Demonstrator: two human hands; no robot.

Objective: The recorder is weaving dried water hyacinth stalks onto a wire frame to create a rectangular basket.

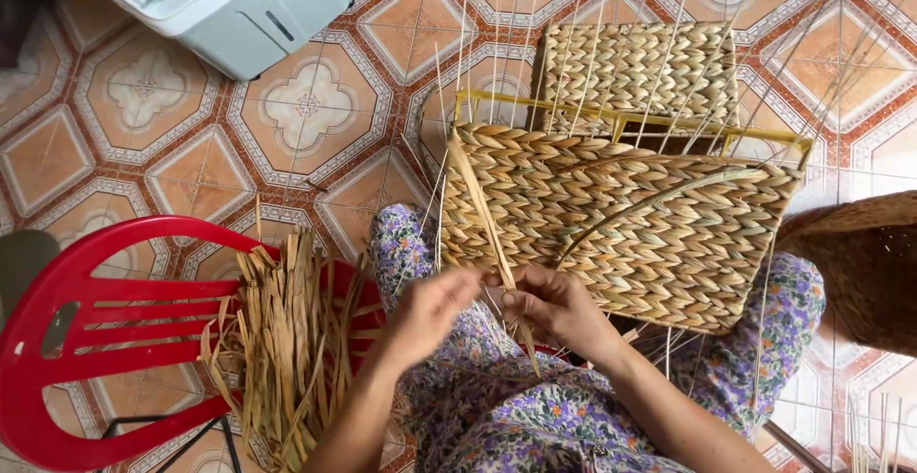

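A half-woven straw basket (621,215) on a yellow wire frame (630,118) rests on my lap, with thin upright stakes rising from it. My left hand (435,311) pinches a flat straw strand (478,205) at the basket's near left corner. My right hand (559,306) grips the same strand just beside it, fingers curled against the woven edge. The strand runs up along the basket's left side. A second loose strand (650,201) arcs across the woven face.
A bundle of dry straw strips (287,339) lies on a red plastic chair (86,339) at my left. A white plastic appliance (220,5) stands on the patterned tile floor at top left. Another woven basket (864,263) sits at the right edge.
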